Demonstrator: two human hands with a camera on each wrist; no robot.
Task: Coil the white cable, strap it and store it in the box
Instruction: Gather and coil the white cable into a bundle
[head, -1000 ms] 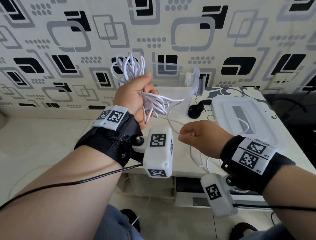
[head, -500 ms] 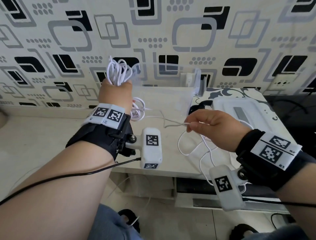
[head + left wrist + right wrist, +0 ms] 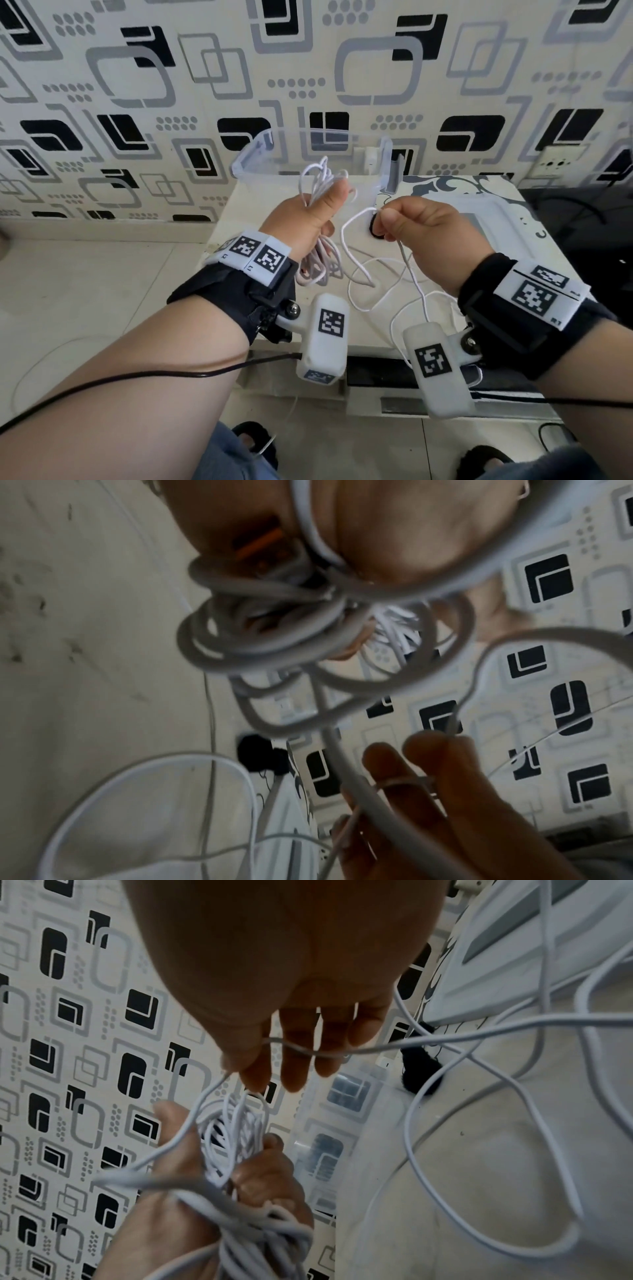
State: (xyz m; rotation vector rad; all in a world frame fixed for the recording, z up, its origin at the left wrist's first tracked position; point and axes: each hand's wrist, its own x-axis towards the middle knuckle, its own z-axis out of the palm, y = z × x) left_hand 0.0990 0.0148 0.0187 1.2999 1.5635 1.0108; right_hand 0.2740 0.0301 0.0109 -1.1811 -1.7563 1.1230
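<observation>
My left hand [image 3: 317, 219] grips a bundle of white cable [image 3: 320, 180] loops, thumb up, in front of the clear box [image 3: 255, 154]. More loops hang below the fist. My right hand [image 3: 380, 219] pinches the loose strand between thumb and fingertips just right of the bundle. The rest of the strand trails in slack loops over the tabletop [image 3: 239, 219]. In the right wrist view the right fingertips [image 3: 253, 1074] hold the strand above the coil [image 3: 236, 1131] in my left hand [image 3: 212, 1191]. The left wrist view shows the coil [image 3: 274, 637] close up. A black strap [image 3: 374, 231] lies behind my right fingers.
The box's white lid [image 3: 496, 219] lies on the table's right half, with cable over it. A patterned wall stands close behind the box. A wall socket [image 3: 551, 164] sits at the right. Light floor lies left of the table, and my slippered feet are below.
My left hand has swung the bundle right and down to the table's middle, thumb now facing me. My right hand has risen and closed in on it with the strand.
</observation>
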